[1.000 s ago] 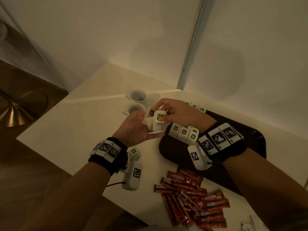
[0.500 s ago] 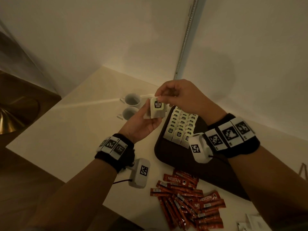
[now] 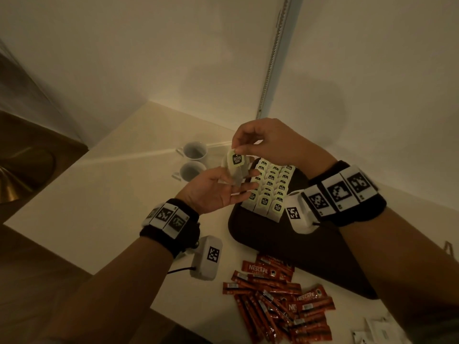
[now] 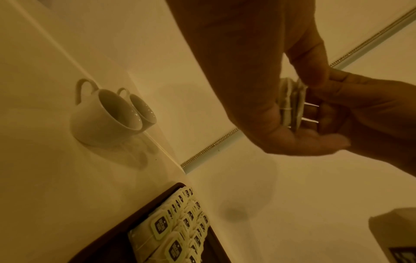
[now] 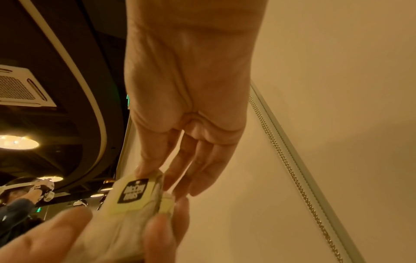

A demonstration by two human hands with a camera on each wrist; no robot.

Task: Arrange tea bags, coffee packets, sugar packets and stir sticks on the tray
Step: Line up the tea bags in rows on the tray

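Note:
My left hand (image 3: 231,184) lies palm up beside the tray's far left corner and holds a small stack of tea bags (image 3: 236,173), thumb against them; the stack shows edge-on in the left wrist view (image 4: 290,105). My right hand (image 3: 236,150) pinches the top tea bag's green tag (image 3: 237,159) between thumb and forefinger, seen close in the right wrist view (image 5: 135,194). Several tea bags (image 3: 270,189) lie in neat rows on the dark brown tray (image 3: 268,234). Red coffee packets (image 3: 280,294) are heaped on the table near me.
Two white cups (image 3: 195,151) (image 3: 191,170) stand left of the tray's far corner. White packets (image 3: 372,331) lie at the table's near right. The wall and a metal strip (image 3: 273,58) close off the far side. The table edge (image 3: 74,170) drops away on the left.
Both hands have lifted together from the tray's tea bag rows, carrying the small stack. The right hand's pinch now sits on the top tag, raised above the left palm.

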